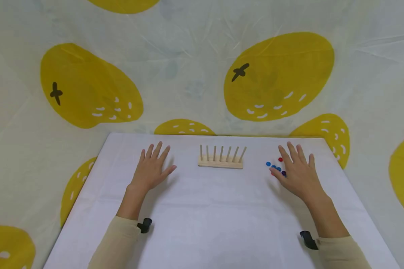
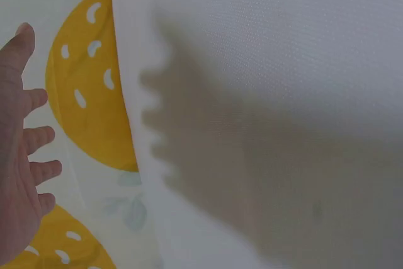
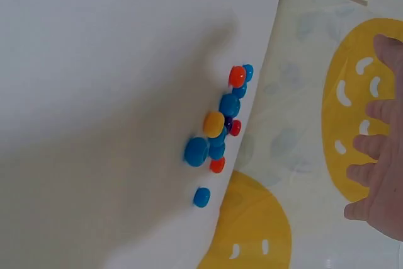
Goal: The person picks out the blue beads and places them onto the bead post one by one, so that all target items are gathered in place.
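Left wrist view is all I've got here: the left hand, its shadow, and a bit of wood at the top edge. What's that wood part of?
Observer: A wooden rack with seven pegs.
Operator: Is anything else lying on the table?
Observer: Yes, small beads lie to the right of the rack.
Operator: Is the right hand holding any?
Observer: No, it's spread out and holds nothing.

A pale cloth (image 1: 181, 82) printed with large yellow fruits (image 1: 279, 76) fills the top and both sides of the frame, creased at upper right. A white-covered table (image 1: 219, 224) spans the lower middle, softly lit.
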Demonstrator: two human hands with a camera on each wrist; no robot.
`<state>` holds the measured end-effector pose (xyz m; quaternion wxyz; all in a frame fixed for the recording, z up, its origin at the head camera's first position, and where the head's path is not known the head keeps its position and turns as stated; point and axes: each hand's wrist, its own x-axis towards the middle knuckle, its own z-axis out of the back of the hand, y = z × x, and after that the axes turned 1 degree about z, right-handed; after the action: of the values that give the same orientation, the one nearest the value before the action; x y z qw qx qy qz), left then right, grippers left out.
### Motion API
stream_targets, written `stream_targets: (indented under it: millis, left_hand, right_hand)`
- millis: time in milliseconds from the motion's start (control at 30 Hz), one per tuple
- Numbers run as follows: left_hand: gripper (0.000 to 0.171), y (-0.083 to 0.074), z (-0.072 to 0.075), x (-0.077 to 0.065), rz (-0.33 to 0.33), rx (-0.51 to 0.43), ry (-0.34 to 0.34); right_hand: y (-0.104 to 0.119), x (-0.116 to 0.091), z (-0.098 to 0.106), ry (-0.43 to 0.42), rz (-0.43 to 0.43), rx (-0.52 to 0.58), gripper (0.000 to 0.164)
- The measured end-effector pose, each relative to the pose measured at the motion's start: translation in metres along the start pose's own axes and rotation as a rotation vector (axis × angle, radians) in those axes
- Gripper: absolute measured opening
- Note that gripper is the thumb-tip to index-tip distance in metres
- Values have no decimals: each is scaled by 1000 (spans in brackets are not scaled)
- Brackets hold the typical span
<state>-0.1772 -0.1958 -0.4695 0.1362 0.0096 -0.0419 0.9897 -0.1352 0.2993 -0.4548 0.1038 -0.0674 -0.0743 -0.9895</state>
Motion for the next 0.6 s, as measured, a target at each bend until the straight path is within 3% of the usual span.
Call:
stream_targets:
  millis: [600]
  left_hand:
    - [83,-6,-6,8,-71,-139,53]
  right_hand:
    - [-20,-13,-9,-43,89,62,83]
